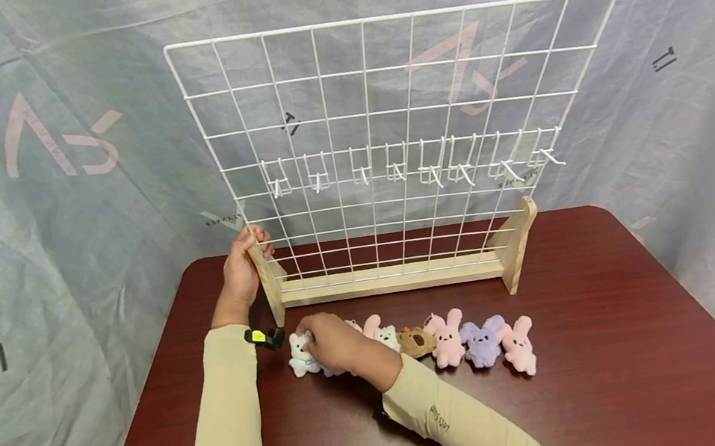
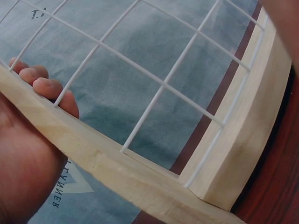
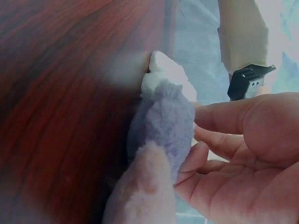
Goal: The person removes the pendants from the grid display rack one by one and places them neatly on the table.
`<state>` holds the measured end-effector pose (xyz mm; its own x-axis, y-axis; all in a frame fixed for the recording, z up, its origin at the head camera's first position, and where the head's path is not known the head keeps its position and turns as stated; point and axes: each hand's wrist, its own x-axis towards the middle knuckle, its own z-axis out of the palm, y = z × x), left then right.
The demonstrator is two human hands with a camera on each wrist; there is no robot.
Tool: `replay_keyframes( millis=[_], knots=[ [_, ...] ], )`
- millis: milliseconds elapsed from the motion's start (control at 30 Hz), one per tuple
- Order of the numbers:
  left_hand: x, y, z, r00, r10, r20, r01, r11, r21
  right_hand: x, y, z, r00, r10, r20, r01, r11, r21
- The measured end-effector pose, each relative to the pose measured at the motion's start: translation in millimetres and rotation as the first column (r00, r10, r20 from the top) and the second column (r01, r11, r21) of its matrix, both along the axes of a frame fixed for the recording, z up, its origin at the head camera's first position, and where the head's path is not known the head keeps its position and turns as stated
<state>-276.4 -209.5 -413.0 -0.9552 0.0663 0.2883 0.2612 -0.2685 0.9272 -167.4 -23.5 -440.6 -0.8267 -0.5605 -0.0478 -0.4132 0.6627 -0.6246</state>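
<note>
My left hand [image 1: 241,272] grips the left wooden upright [image 1: 266,284] of a white wire grid rack [image 1: 373,114]. In the left wrist view its fingers [image 2: 43,86] wrap round behind the wood. My right hand [image 1: 335,343] is at the left end of a row of small plush toys, pinching the upper part of a white plush bear [image 1: 301,360] that lies on the table. A purple plush [image 3: 163,123] and a pink plush [image 3: 140,191] lie beside it in the right wrist view, where the fingertips are partly hidden behind the toys.
Several white hooks [image 1: 396,171] hang across the grid. Further right in the row are another white bear [image 1: 386,337], a brown plush [image 1: 417,342], pink bunnies [image 1: 446,341] and a purple one [image 1: 482,344]. The dark red table [image 1: 627,361] is backed by grey sheeting [image 1: 692,134].
</note>
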Motion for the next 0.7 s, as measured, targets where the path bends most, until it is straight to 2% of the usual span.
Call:
replay_keyframes(
  millis=[433,700],
  knots=[
    [-1.1,3.3,-0.2,1.0,-0.002,0.011,0.002,1.0,0.003,0.9,-0.8,-5.2,0.999,-0.038,-0.034,0.039,0.999,0.013],
    [-1.3,3.9,-1.8,1.0,0.01,0.003,-0.01,1.0,0.025,3.2,-4.2,-5.3,0.994,-0.045,-0.104,0.051,0.997,0.055]
  ],
)
